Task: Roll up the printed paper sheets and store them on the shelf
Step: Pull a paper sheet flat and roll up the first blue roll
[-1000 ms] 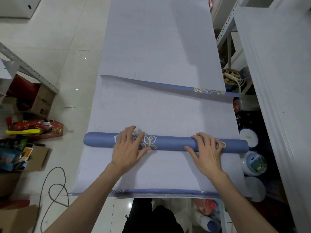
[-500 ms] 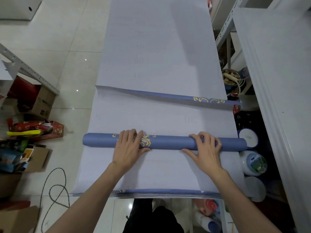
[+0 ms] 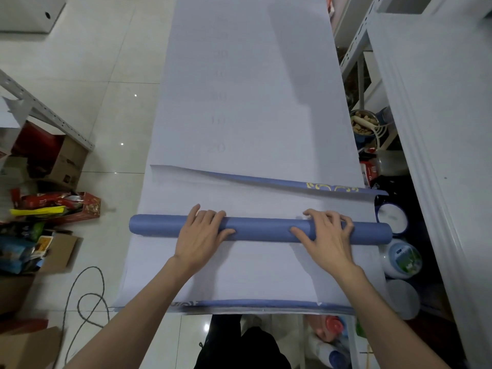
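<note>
Fingers (image 3: 210, 217) of the left hand (image 3: 199, 237) are draped over the top of a blue paper roll (image 3: 261, 229), spread and lightly curved, with the thumb laid along the near side of the roll. Fingers (image 3: 330, 218) of the right hand (image 3: 326, 239) are curled over the same roll further to the right, the thumb likewise pressed against its near side. Neither hand is closed around the roll; both are laid flat on it from above, palms down.

The roll is seen lying crosswise on a long white paper sheet (image 3: 247, 102), its ends reaching past both hands to left and right. Beyond the fingertips, the sheet is stretched away across the tabletop, with faint numbers showing through it. Just past the fingertips, a second sheet edge (image 3: 292, 182) is lifted, showing a blue printed underside with yellow ornament. Nearer than the wrists, another blue printed edge (image 3: 253, 303) is seen at the near end of the paper.

To the right of the right hand, white plastic tubs (image 3: 402, 258) are stood on the floor beside a white shelf frame (image 3: 356, 46). To the left of the left hand, cardboard boxes (image 3: 64, 163) and a looped grey cable (image 3: 85, 296) are seen on the tiled floor (image 3: 106, 62).
</note>
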Demonstrator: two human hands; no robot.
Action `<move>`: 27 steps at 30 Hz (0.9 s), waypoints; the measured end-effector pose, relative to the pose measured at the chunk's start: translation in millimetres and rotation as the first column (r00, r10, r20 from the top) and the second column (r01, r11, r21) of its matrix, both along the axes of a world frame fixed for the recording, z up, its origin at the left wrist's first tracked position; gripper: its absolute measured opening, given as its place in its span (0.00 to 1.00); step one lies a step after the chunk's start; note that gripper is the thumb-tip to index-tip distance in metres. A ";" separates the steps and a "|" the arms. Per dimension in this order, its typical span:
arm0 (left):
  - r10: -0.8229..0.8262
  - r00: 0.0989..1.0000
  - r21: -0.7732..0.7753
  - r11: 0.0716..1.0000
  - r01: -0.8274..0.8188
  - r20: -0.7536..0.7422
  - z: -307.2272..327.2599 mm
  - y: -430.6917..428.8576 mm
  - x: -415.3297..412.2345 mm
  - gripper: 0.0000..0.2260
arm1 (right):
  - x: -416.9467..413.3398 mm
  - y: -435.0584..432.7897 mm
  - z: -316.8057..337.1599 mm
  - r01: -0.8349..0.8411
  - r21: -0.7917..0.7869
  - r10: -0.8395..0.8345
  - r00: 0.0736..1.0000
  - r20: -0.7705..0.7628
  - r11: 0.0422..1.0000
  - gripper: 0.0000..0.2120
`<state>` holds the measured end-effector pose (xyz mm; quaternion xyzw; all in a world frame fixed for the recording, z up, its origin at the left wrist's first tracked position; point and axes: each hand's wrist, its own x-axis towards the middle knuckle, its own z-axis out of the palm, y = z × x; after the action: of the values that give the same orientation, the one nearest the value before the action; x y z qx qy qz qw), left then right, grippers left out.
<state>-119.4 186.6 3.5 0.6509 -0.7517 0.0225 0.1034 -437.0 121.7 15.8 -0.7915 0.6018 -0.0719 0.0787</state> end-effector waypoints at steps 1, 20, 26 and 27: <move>0.010 1.000 0.001 1.000 -0.010 -0.007 -0.2 1.8 -0.8 0.23 | 1.1 1.9 -1.3 0.012 -0.002 -0.012 1.000 0.013 1.000 0.27; 0.032 0.996 -0.008 0.999 -0.031 0.079 1.9 10.8 -3.8 0.29 | -4.4 10.6 -10.7 -0.001 -0.106 -0.001 1.000 -0.016 0.994 0.31; -0.026 0.999 -0.082 0.996 0.028 0.023 2.5 0.8 -2.3 0.21 | -2.0 8.2 -10.8 0.060 -0.015 -0.058 0.996 0.066 0.998 0.26; -0.019 0.999 -0.071 0.997 0.022 0.041 2.4 2.7 -2.0 0.21 | -2.3 9.5 -11.7 0.056 -0.020 -0.054 0.997 0.062 0.998 0.28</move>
<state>-121.4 189.3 5.9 0.6386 -0.7589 0.0613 0.1117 -439.3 131.2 4.1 -0.7729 0.6198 -0.1049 0.0866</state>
